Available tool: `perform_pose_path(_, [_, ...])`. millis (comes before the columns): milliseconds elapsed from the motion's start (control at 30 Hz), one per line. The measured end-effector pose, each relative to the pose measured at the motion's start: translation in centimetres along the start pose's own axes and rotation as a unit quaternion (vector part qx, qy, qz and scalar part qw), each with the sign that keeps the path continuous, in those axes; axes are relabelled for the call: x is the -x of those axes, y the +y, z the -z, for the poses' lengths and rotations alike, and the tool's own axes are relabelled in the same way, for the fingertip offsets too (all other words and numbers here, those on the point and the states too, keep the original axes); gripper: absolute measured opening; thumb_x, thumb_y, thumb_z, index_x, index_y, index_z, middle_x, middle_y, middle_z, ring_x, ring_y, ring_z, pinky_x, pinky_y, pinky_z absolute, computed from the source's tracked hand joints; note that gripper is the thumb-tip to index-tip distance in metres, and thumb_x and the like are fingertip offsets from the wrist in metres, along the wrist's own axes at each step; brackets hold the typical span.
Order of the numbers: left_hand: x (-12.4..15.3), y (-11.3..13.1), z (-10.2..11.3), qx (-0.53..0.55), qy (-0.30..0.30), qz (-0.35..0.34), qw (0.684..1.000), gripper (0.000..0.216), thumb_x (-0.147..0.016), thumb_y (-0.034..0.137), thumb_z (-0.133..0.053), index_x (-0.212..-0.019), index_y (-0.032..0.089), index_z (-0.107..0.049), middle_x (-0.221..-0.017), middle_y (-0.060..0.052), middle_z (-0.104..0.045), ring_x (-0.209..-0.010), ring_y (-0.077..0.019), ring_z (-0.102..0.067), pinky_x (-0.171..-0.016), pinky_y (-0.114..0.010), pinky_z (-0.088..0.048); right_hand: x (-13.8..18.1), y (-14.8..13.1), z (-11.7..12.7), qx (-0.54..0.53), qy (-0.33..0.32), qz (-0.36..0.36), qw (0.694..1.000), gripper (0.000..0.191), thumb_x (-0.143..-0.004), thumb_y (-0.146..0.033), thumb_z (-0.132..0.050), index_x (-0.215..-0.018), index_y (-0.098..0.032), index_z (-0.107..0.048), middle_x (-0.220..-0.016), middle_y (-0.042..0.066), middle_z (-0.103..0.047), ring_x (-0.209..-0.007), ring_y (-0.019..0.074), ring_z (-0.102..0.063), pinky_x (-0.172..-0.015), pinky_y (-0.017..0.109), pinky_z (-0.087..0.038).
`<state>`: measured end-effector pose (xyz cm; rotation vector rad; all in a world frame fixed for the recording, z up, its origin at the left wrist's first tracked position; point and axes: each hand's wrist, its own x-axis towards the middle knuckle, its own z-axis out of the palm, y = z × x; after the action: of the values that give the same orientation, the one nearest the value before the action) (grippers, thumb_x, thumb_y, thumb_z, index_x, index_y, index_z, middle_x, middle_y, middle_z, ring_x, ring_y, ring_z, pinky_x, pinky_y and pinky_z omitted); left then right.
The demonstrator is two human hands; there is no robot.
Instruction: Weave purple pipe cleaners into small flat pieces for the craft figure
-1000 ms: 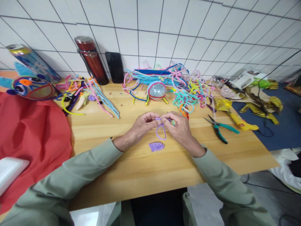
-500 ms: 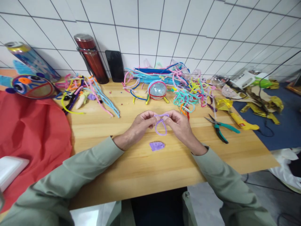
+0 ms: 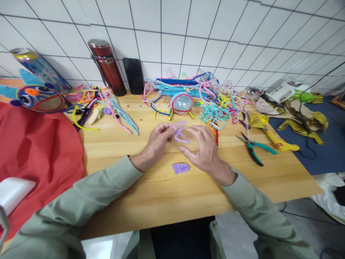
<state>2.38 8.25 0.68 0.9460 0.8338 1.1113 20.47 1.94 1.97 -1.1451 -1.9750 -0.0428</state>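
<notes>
Nearby, patch (image 3: 181, 168): ribbed, fuzzy, laid flat on the wooden table (image 3: 151, 201).
Right hand (image 3: 201, 149): fingers and thumb held spread, just beside the purple stem (image 3: 179, 132).
Left hand (image 3: 161, 140): stem, fuzzy and bent into loops, pinched by thumb and fingers; its held part is covered.
Ball (image 3: 182, 104): clear, round, ringed in red.
Bundle (image 3: 185, 90): tangled; single strands are barely distinguished.
Can (image 3: 40, 67): glossy, partly hidden by the figure (image 3: 40, 98).

No text, label, brand, number or sign can be read anywhere here.
</notes>
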Motion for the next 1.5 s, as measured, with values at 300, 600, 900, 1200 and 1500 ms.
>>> perform_pose_path(300, [-0.9,1.5,0.3,0.050,-0.011,0.026,0.998,0.030,-0.072,0.035,-0.091,-0.074,0.017,-0.068,-0.070,0.002,-0.063,-0.063,-0.0089,-0.053,-0.061,-0.023,-0.041,0.1,1.6,0.0,0.015,-0.050,0.081,0.995,0.019,-0.102,-0.017,-0.061,-0.098,-0.026,-0.077,-0.118,0.010,-0.078,-0.112,0.0278,-0.070,-0.096,0.050,-0.056])
perform_pose_path(600, [-1.9,2.7,0.6,0.117,0.001,0.067,0.991,0.027,-0.072,0.024,-0.092,-0.080,0.015,-0.068,-0.072,0.003,-0.065,-0.058,-0.0066,-0.056,-0.057,-0.021,-0.043,0.4,1.7,0.7,-0.079,-0.096,0.154,0.980,0.030,-0.089,-0.055,-0.084,-0.084,-0.027,-0.075,-0.099,0.010,-0.081,-0.092,0.0277,-0.076,-0.081,0.044,-0.060])
perform_pose_path(900, [-1.5,1.6,0.3,0.092,-0.009,0.035,0.995,0.027,-0.076,0.030,-0.092,-0.078,0.016,-0.069,-0.070,0.001,-0.066,-0.059,-0.0082,-0.057,-0.058,-0.022,-0.044,0.5,1.4,1.5,-0.311,-0.078,-0.004,0.947,0.077,-0.092,-0.093,-0.045,-0.093,-0.025,-0.081,-0.089,0.012,-0.085,-0.082,0.0298,-0.081,-0.077,0.045,-0.062])
perform_pose_path(1200, [0.1,1.9,-0.4,-0.038,-0.030,-0.046,0.998,0.031,-0.078,0.040,-0.089,-0.073,0.018,-0.068,-0.065,0.001,-0.062,-0.060,-0.0102,-0.051,-0.060,-0.025,-0.040,-0.9,2.4,0.3,-0.282,0.029,-0.320,0.904,0.044,-0.090,-0.066,-0.074,-0.083,-0.023,-0.072,-0.072,0.001,-0.068,-0.063,0.0156,-0.057,-0.060,0.030,-0.048])
perform_pose_path(1500, [0.9,1.1,-0.8,-0.085,-0.052,-0.067,0.993,0.039,-0.074,0.049,-0.090,-0.073,0.018,-0.067,-0.065,0.002,-0.060,-0.060,-0.0105,-0.049,-0.061,-0.026,-0.041,-0.9,1.1,-0.5,-0.326,-0.070,-0.321,0.886,0.031,-0.087,-0.051,-0.076,-0.081,-0.021,-0.067,-0.074,-0.002,-0.063,-0.068,0.0139,-0.055,-0.064,0.028,-0.046])
